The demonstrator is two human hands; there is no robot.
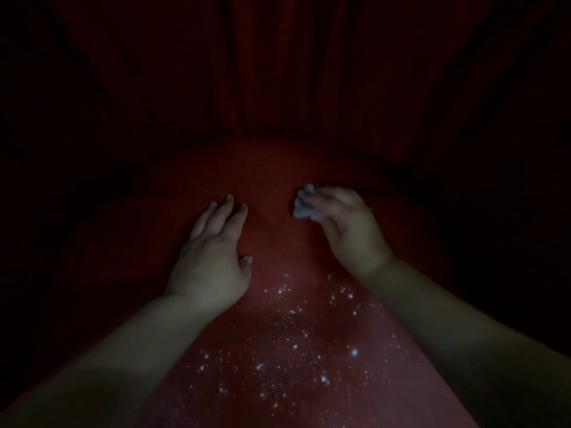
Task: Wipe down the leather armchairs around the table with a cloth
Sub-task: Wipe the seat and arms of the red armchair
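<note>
1. The cloth (303, 202) is a small pale wad, bunched at the fingertips of the right hand (346, 225), right of centre over the red seat (272, 180)
2. The right hand is curled closed around the cloth, knuckles up; whether the wad touches the seat cannot be told, and the hand is slightly blurred
3. The left hand (213, 257) lies flat and empty, fingers spread and pointing away, palm down on the seat, apart from the cloth
4. Both bare forearms reach in from the bottom corners
5. Between the forearms is a pinkish-red sparkly surface (284, 359) dotted with bright specks; what it is cannot be told
6. Behind the seat rises a dark red back (278, 72) with vertical folds; the edges are too dark to read
</note>
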